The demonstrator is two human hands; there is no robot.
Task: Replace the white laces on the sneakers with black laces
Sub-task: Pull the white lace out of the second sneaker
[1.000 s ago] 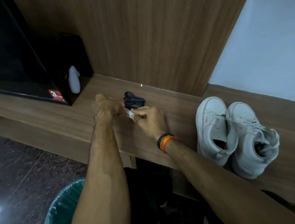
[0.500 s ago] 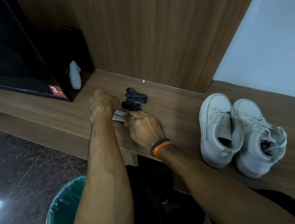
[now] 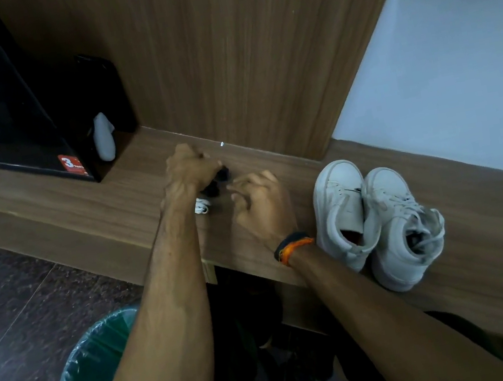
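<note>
1. Two hands work over one small bundle: my left hand (image 3: 188, 173) is curled around the black laces (image 3: 219, 179), which sit bunched on the wooden ledge (image 3: 129, 191) right under my knuckles.
2. My right hand (image 3: 261, 203) hovers just beside the bundle, on its right, fingers loosely bent and holding nothing that I can see.
3. So the laces lie between my hands, nearer the left; the bundle is too balled up to tell any long axis.
4. A scrap of white wrapper (image 3: 201, 205) lies beneath my left wrist, touching the ledge.
5. The sneakers (image 3: 373, 219) stand side by side well off to my right, toes pointing away; the right-hand one is laced in white, the other's eyelets I cannot read.
6. I judge the bundle needs pulling apart rightward before I reach for a shoe.
</note>
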